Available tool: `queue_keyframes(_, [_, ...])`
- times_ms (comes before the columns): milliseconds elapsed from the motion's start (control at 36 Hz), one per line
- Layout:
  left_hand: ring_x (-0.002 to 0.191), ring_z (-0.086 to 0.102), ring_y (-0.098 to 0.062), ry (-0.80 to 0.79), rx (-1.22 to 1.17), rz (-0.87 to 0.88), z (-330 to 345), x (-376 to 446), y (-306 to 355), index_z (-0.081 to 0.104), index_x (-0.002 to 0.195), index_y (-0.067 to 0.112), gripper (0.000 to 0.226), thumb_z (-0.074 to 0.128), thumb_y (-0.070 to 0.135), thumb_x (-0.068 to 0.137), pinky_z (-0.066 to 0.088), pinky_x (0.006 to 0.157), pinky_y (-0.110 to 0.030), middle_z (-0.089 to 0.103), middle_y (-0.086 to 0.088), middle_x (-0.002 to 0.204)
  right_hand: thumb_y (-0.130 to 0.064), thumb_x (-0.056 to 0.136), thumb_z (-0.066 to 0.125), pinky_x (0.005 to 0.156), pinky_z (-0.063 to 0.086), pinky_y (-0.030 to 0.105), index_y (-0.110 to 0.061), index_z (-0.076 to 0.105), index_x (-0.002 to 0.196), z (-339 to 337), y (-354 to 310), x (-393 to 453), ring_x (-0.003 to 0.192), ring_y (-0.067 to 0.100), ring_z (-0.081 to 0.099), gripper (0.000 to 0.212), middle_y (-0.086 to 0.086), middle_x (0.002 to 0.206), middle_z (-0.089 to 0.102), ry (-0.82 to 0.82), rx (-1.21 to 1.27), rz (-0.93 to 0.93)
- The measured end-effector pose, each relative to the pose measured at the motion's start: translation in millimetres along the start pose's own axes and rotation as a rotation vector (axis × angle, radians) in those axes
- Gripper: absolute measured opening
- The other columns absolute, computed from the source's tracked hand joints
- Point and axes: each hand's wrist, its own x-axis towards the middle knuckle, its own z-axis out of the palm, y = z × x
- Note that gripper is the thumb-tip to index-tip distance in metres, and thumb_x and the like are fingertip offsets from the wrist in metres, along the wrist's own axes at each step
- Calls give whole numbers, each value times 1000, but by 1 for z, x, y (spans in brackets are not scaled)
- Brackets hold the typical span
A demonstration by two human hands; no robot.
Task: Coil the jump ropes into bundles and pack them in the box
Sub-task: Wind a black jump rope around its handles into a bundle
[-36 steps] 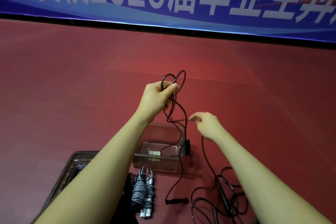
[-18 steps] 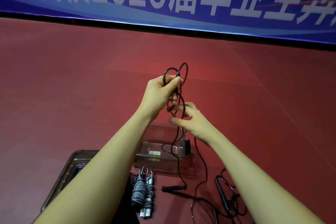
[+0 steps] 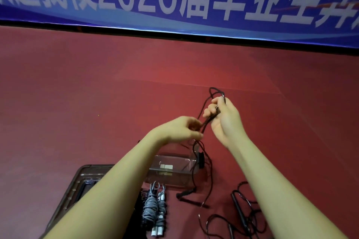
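- Black jump rope (image 3: 204, 114): folded strands held up above the floor, slack hanging down past the clear box (image 3: 174, 172).
- Right hand (image 3: 223, 120): fingers curled round the upper loops.
- Left hand (image 3: 184, 130): pinching the strands lower down.
- Grey coiled rope bundle (image 3: 150, 207): lying by the dark lid (image 3: 81, 184).
- Loose black rope (image 3: 239, 213): on the red floor (image 3: 77, 103).

- Left hand (image 3: 182, 130) pinching black jump rope (image 3: 202, 128); right hand (image 3: 223, 116) gripping its loops higher up.
- Rope ends trailing over clear box (image 3: 171, 172) on red floor (image 3: 77, 103).
- Grey coiled bundle (image 3: 150, 207) beside brown tray (image 3: 77, 190).
- Loose black rope (image 3: 239, 209) lower right.
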Motion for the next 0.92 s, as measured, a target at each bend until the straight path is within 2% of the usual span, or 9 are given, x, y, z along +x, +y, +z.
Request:
queue_keyframes(222, [62, 45, -15, 288, 101, 118, 16, 7, -1, 63, 71, 10, 28, 59, 28, 93, 35, 59, -29, 56, -8, 71, -23, 104, 30, 64, 41, 27, -9, 49, 83, -2, -23, 5, 50, 11, 43, 31, -1, 59, 42, 42, 277, 39])
queue_keyframes(306, [56, 47, -13, 425, 18, 99, 12, 10, -4, 67, 75, 8, 29, 58, 28, 94, 42, 57, -28, 61, -4, 65, -22, 102, 37, 71, 43, 24, -10, 57, 92, -12, -19, 6, 76, 15, 57, 25, 3, 81, 60, 30, -53, 46])
queue_keyframes(417, [53, 51, -12, 532, -69, 143, 4, 9, -3, 68, 77, 8, 27, 57, 25, 94, 48, 60, -31, 65, -1, 64, -3, 91, 51, 73, 37, 12, -11, 62, 109, -29, -3, -2, 100, 13, 52, 22, 4, 106, 62, -177, -877, 107])
queue_keyframes(500, [54, 52, -14, 577, -112, 170, -1, 9, 0, 66, 72, 6, 29, 58, 25, 93, 49, 62, -34, 67, -10, 67, -10, 89, 60, 72, 38, 8, -11, 62, 111, -34, 8, -15, 92, 8, 55, 22, 3, 105, 65, -441, -1097, 221])
queue_keyframes(611, [54, 53, -13, 610, -217, 180, -2, 7, 6, 66, 73, 1, 30, 57, 21, 93, 51, 62, -33, 67, -18, 72, -19, 91, 60, 62, 38, 26, -8, 64, 86, -34, 24, -19, 66, 12, 46, 12, 3, 76, 56, -429, -1202, 159])
queue_keyframes(722, [58, 56, -7, 559, -428, 134, 0, 10, 8, 68, 91, 5, 24, 55, 24, 95, 52, 72, -31, 65, -4, 70, -20, 93, 56, 61, 32, 31, 9, 58, 82, -39, 30, -12, 63, 17, 44, 31, 11, 68, 50, -292, -1202, 62])
queue_keyframes(778, [68, 59, -7, 497, -489, 63, 2, 13, 7, 63, 113, 7, 23, 52, 19, 96, 50, 77, -29, 66, -1, 89, -20, 94, 55, 61, 38, 31, 5, 61, 79, -40, 30, -9, 59, 18, 48, 29, 10, 65, 56, -247, -1108, 40])
queue_keyframes(861, [99, 60, -20, 309, -236, -63, 5, 14, -1, 54, 128, 4, 37, 46, 5, 92, 44, 84, -25, 61, -8, 119, -16, 95, 53, 59, 44, 29, -10, 67, 74, -40, 26, -3, 56, 16, 52, 26, 5, 64, 60, -173, -908, -1])
queue_keyframes(917, [100, 59, -22, 101, -30, -96, 10, 13, -7, 57, 123, 4, 34, 50, 6, 89, 45, 85, -28, 63, -8, 112, -14, 96, 51, 58, 45, 23, -14, 67, 73, -39, 21, 0, 58, 16, 53, 28, 5, 66, 62, -148, -767, -16])
